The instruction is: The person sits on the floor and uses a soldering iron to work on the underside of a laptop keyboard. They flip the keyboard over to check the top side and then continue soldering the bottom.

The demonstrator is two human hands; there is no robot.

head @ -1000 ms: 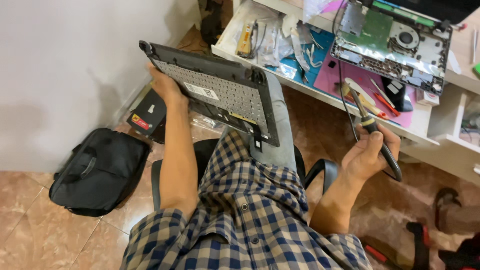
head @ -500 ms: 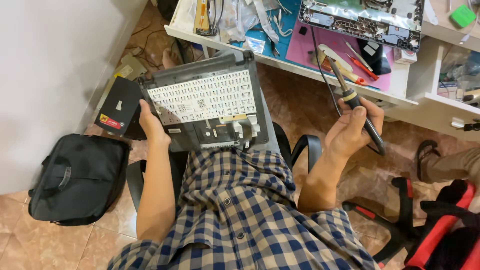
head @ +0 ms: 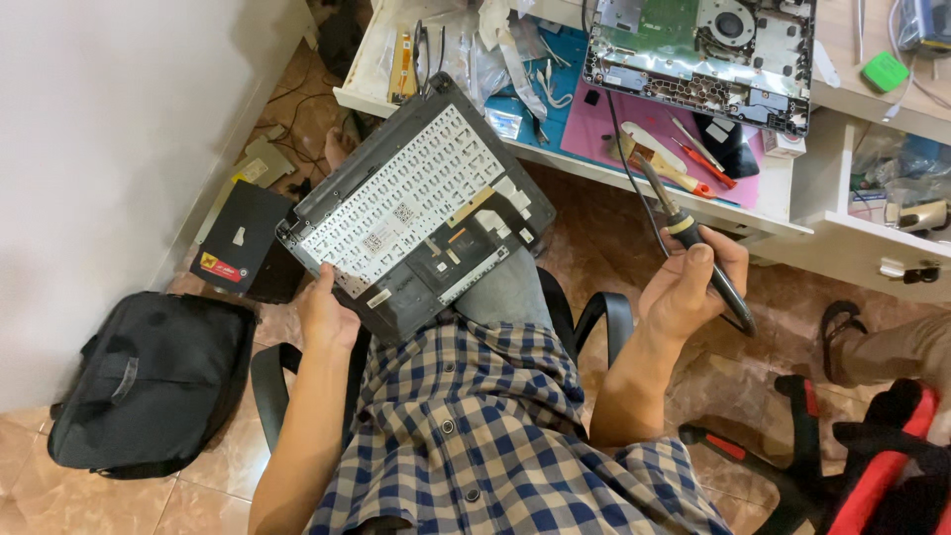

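The left hand (head: pixel 325 315) gripped the laptop keyboard cover (head: pixel 416 213) by its lower edge, underside up over the lap. The right hand (head: pixel 684 287) was closed around a soldering iron (head: pixel 693 248), whose tip could, by my reckoning, burn the trailing cable (head: pixel 634 178) hanging from the table (head: pixel 792 223).

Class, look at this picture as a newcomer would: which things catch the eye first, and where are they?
The upturned laptop keyboard panel dominates the centre, propped on the person's lap and gripped at its lower edge by the left hand. To its right, the right hand holds a soldering iron. An opened laptop base lies on the desk above.
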